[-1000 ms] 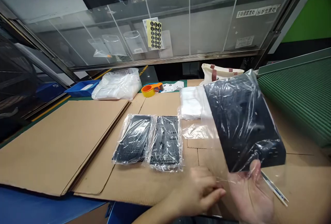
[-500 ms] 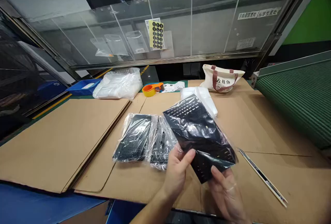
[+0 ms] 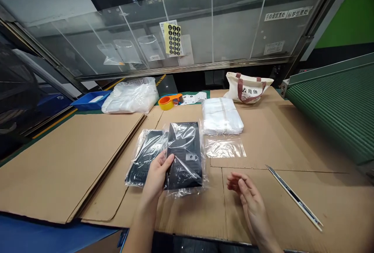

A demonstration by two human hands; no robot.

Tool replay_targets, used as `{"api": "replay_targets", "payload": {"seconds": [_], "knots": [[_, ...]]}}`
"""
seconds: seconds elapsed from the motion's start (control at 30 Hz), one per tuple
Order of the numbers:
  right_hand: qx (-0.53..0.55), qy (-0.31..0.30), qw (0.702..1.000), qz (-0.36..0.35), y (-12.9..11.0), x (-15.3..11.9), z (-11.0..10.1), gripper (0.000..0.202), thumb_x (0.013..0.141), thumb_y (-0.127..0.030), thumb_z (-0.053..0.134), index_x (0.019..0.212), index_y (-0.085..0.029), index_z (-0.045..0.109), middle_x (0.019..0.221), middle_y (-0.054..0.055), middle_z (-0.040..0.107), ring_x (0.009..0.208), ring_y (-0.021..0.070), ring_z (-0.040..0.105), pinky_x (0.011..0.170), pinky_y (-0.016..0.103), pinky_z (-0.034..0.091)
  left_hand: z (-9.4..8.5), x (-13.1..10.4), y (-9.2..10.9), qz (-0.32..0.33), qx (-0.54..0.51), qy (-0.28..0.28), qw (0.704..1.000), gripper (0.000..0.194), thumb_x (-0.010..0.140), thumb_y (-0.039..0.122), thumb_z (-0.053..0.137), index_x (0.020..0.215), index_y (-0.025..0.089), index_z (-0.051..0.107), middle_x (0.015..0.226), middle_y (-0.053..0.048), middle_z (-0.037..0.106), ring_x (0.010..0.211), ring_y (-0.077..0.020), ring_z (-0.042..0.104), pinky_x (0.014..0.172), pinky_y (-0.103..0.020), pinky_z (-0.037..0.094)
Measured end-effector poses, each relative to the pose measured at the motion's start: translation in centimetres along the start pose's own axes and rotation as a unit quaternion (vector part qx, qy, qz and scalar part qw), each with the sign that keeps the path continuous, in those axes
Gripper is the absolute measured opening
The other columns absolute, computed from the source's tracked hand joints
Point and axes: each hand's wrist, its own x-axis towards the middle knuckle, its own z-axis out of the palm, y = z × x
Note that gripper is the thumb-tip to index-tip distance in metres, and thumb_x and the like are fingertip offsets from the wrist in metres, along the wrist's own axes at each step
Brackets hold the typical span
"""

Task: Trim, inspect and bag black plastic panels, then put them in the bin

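My left hand [image 3: 158,171] grips the left edge of a bagged black panel [image 3: 184,155], thumb on top, over the middle of the cardboard-covered table. Another black part in clear plastic [image 3: 147,157] lies just to its left, partly behind my fingers. My right hand [image 3: 247,194] is raised off to the right, holding nothing, its fingers curved and apart from the thumb. Beyond the panel, a stack of clear bags [image 3: 222,116] rests on the table, with a single flat clear bag [image 3: 225,147] in front of it.
Cardboard sheets [image 3: 70,155] are stacked at the left. A tape dispenser [image 3: 168,102], a large plastic bundle [image 3: 131,95], a blue tray [image 3: 91,101] and a cloth bag [image 3: 248,87] line the back. A thin tool [image 3: 295,197] lies right, near a green ribbed belt [image 3: 336,109].
The black panel has moved left and down beside the other bagged part, and is now upright in view. My right hand has let go of it. The bag stack is uncovered.
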Motion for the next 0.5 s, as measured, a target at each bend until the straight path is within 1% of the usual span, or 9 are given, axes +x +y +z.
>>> {"api": "replay_targets", "payload": {"seconds": [0.07, 0.1, 0.17, 0.2, 0.23, 0.33, 0.4, 0.43, 0.5], "knots": [[-0.018, -0.011, 1.000, 0.014, 0.1, -0.2, 0.2, 0.043, 0.073, -0.060, 0.070, 0.094, -0.022, 0.071, 0.093, 0.007, 0.073, 0.086, 0.0200, 0.066, 0.085, 0.033, 0.051, -1.4, 1.6, -0.6, -0.005, 0.059, -0.021, 0.998, 0.061, 0.068, 0.046, 0.078, 0.114, 0.011, 0.061, 0.094, -0.010, 0.073, 0.084, -0.0237, 0.069, 0.076, -0.032, 0.055], [-0.025, -0.018, 0.999, 0.020, 0.1, -0.3, 0.4, 0.043, 0.072, -0.060, 0.071, 0.093, -0.022, 0.071, 0.091, 0.007, 0.073, 0.085, 0.0202, 0.066, 0.083, 0.033, 0.052, -1.8, 2.2, -1.1, 0.004, 0.102, -0.015, 0.995, 0.061, 0.070, 0.047, 0.075, 0.117, 0.010, 0.061, 0.095, -0.011, 0.073, 0.087, -0.0250, 0.069, 0.081, -0.035, 0.054], [-0.032, -0.039, 0.998, 0.030, 0.2, -0.3, 0.6, 0.043, 0.071, -0.060, 0.072, 0.090, -0.021, 0.072, 0.088, 0.007, 0.073, 0.083, 0.0204, 0.067, 0.082, 0.033, 0.053, -2.3, 3.0, -2.0, 0.047, 0.227, 0.032, 0.972, 0.057, 0.077, 0.043, 0.067, 0.121, 0.009, 0.059, 0.100, -0.013, 0.071, 0.095, -0.0286, 0.067, 0.089, -0.043, 0.051], [-0.033, -0.049, 0.998, 0.035, 0.3, -0.4, 0.7, 0.042, 0.072, -0.060, 0.072, 0.090, -0.021, 0.072, 0.087, 0.007, 0.073, 0.083, 0.0204, 0.067, 0.082, 0.033, 0.053, -2.2, 3.1, -2.4, 0.084, 0.301, 0.066, 0.948, 0.054, 0.080, 0.039, 0.062, 0.125, 0.008, 0.057, 0.104, -0.015, 0.069, 0.099, -0.0305, 0.065, 0.092, -0.047, 0.049], [-0.035, -0.060, 0.997, 0.038, 0.4, -0.4, 0.7, 0.041, 0.072, -0.059, 0.071, 0.089, -0.022, 0.072, 0.087, 0.007, 0.073, 0.083, 0.0204, 0.067, 0.082, 0.033, 0.053, -2.1, 2.9, -2.8, 0.127, 0.374, 0.097, 0.913, 0.053, 0.084, 0.035, 0.056, 0.129, 0.007, 0.054, 0.109, -0.018, 0.066, 0.104, -0.0323, 0.063, 0.094, -0.051, 0.047], [-0.056, -0.096, 0.993, 0.038, 0.7, -0.5, 0.8, 0.040, 0.076, -0.059, 0.068, 0.094, -0.023, 0.072, 0.094, 0.007, 0.073, 0.091, 0.0219, 0.067, 0.088, 0.035, 0.052, -0.9, 1.6, -3.0, 0.256, 0.543, 0.144, 0.787, 0.049, 0.092, 0.026, 0.041, 0.136, 0.005, 0.046, 0.130, -0.026, 0.052, 0.121, -0.0370, 0.052, 0.097, -0.055, 0.044], [-0.090, -0.125, 0.988, 0.030, 0.8, -0.6, 1.1, 0.041, 0.079, -0.058, 0.065, 0.103, -0.025, 0.071, 0.106, 0.008, 0.071, 0.103, 0.0239, 0.064, 0.095, 0.038, 0.049, 0.3, 0.3, -2.8, 0.319, 0.604, 0.133, 0.718, 0.045, 0.095, 0.025, 0.039, 0.135, 0.007, 0.048, 0.138, -0.026, 0.047, 0.129, -0.0370, 0.045, 0.099, -0.055, 0.044], [-0.109, -0.143, 0.983, 0.023, 0.9, -0.7, 1.4, 0.042, 0.081, -0.057, 0.063, 0.108, -0.026, 0.070, 0.114, 0.008, 0.069, 0.109, 0.0246, 0.062, 0.099, 0.039, 0.046, 0.9, -0.3, -2.7, 0.344, 0.623, 0.116, 0.692, 0.043, 0.096, 0.025, 0.040, 0.134, 0.009, 0.050, 0.139, -0.024, 0.048, 0.131, -0.0361, 0.044, 0.100, -0.055, 0.043], [-0.143, -0.177, 0.974, 0.005, 1.0, -0.7, 2.0, 0.043, 0.084, -0.055, 0.060, 0.118, -0.028, 0.066, 0.128, 0.008, 0.063, 0.119, 0.0249, 0.056, 0.105, 0.041, 0.041, 2.2, -1.4, -2.5, 0.381, 0.649, 0.053, 0.656, 0.040, 0.096, 0.027, 0.043, 0.133, 0.015, 0.053, 0.139, -0.019, 0.051, 0.133, -0.0341, 0.042, 0.104, -0.056, 0.040]]}}
